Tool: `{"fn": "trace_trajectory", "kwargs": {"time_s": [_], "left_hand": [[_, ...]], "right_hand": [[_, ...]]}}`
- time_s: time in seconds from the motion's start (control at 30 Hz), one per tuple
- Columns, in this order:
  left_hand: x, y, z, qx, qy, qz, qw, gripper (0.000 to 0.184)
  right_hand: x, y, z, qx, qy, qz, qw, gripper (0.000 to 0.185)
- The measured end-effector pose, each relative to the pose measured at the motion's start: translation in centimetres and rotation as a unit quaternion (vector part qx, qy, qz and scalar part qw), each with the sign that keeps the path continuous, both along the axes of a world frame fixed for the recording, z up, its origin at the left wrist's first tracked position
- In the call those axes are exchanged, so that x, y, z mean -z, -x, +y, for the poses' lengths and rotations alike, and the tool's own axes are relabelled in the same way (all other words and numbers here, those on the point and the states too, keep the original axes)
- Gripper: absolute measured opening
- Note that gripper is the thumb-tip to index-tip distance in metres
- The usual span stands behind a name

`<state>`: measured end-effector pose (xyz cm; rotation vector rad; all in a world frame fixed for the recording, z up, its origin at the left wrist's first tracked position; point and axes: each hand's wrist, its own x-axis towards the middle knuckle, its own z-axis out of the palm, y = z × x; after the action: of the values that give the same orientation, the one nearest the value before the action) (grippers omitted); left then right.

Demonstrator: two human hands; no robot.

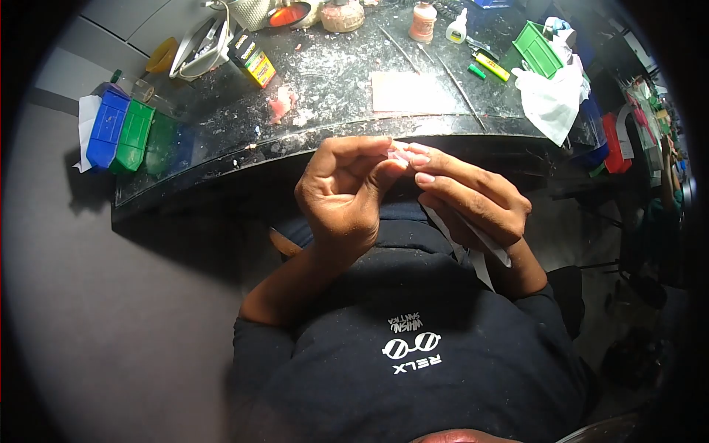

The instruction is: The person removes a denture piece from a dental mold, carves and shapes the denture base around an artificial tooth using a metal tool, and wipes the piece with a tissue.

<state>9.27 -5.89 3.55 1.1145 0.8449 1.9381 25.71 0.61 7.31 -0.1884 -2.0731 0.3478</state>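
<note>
My left hand (343, 188) pinches a small pinkish-white piece (399, 155) between thumb and forefinger, just in front of the bench edge. Fingers largely cover the piece, so its exact kind cannot be made out. From the other side, the fingertips of my right hand (476, 192) meet it. A folded white tissue or cloth (492, 249) is tucked in the right palm and hangs below the fingers. Beyond the hands, a pale pinkish square sheet (410, 92) lies on the bench.
The dark, white-dusted bench (332, 81) carries thin metal tools (459, 90), a yellow marker (491, 66), a pink-filled bottle (422, 23) and a small white bottle (456, 28). Green bins (134, 136) (539, 50) stand at both sides. Crumpled white tissue (550, 103) overhangs the right edge.
</note>
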Motion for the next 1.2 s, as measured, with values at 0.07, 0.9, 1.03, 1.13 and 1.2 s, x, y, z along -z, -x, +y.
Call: {"fn": "trace_trajectory", "kwargs": {"time_s": [0.07,0.9,1.03,1.13,1.2], "left_hand": [[0.2,0.0,0.0,-0.013,-0.014,0.02,1.0,0.024],[0.3,0.4,0.1,-0.044,-0.1,0.121,0.987,0.023],[0.2,0.2,0.0,-0.05,-0.076,0.116,0.989,0.022],[0.7,0.4,-0.1,-0.059,-0.069,0.15,0.984,0.021],[0.8,0.4,-0.1,-0.063,-0.063,0.174,0.981,0.022]], "right_hand": [[0.2,0.0,0.0,-0.001,-0.001,0.004,1.0,0.023],[0.8,0.0,-0.1,-0.019,-0.053,0.004,0.998,0.027],[1.0,-0.2,-0.3,-0.01,-0.032,-0.008,0.999,0.023],[1.4,-0.1,0.1,-0.016,-0.048,-0.003,0.999,0.022],[1.5,-0.1,0.3,-0.013,-0.06,-0.003,0.998,0.022]]}}
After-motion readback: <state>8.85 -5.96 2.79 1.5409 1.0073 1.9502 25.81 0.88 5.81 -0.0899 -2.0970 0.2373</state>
